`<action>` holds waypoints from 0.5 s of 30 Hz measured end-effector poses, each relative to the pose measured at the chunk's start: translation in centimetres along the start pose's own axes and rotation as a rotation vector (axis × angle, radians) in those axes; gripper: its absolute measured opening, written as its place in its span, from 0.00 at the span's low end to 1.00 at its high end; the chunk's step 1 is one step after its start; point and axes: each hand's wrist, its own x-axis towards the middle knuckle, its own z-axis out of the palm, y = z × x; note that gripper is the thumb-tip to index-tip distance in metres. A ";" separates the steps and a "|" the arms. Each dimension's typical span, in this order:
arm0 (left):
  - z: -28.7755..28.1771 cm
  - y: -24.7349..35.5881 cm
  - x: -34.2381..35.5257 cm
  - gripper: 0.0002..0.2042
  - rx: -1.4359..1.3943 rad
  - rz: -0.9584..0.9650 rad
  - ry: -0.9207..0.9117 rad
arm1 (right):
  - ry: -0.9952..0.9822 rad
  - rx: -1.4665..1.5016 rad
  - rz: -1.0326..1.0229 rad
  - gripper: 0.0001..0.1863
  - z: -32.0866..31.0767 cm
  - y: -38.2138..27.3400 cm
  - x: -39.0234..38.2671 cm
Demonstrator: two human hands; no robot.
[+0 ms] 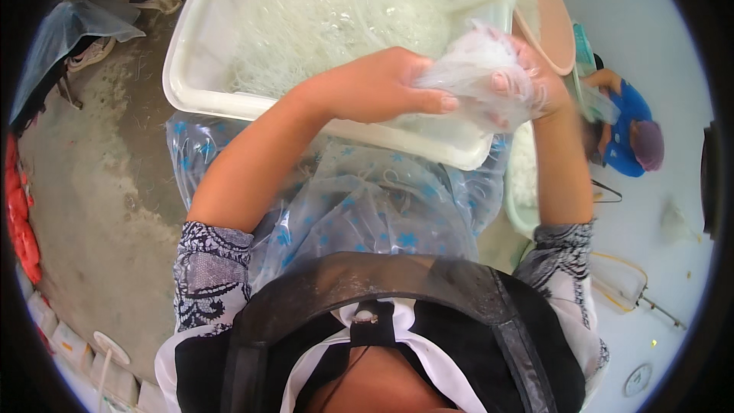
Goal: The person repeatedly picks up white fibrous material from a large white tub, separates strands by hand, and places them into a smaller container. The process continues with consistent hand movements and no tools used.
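Evidently holding a translucent strand bundle [480, 65], curling the left hand [386, 86] around one end and closing the right hand [544, 80] over the other, probably keeping slippery strands gathered, above the near right part of the white tub [210, 102].

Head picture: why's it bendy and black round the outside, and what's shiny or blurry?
Head view: the fisheye lens bends straight edges near the rim, with black corners; head view: glints on the clear plastic and strands; head view: the bundle in the left hand and right hand looks soft, perhaps motion blur.
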 end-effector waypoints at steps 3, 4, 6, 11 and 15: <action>-1.5 -0.9 -0.9 0.18 0.094 -0.190 -0.060 | 0.249 -0.256 -0.056 0.26 -0.3 7.9 1.8; -1.9 -1.1 -0.9 0.18 0.099 -0.248 -0.076 | 0.314 -0.677 -0.038 0.25 -1.0 10.3 1.5; -2.2 -1.4 -0.2 0.17 0.127 -0.358 -0.077 | 0.430 -1.512 -0.010 0.25 -2.2 13.5 0.2; -2.9 2.6 1.3 0.17 0.266 -0.387 0.022 | 0.388 -0.847 0.118 0.23 -2.4 10.1 -1.1; -3.6 14.9 2.0 0.13 0.322 -0.131 0.123 | 0.310 -0.683 0.001 0.33 -2.8 9.8 -1.1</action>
